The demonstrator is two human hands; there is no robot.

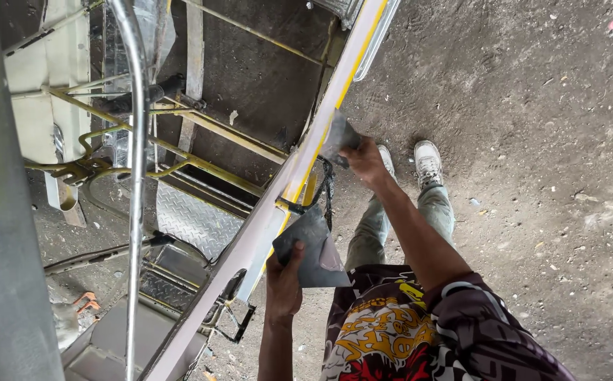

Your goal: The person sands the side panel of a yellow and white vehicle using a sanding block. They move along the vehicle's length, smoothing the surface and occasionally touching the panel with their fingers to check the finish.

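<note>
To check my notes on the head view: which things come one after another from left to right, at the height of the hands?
Curved metal tube → ridged metal plate → left hand with scraper → right hand → white shoe.

Vehicle workshop — bare vehicle frame [250, 233], dirt floor [532, 141].

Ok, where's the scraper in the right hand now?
Head view, centre: the scraper in the right hand presses against the pale yellow-edged panel edge, up-frame of the left hand with its putty plate.
</note>
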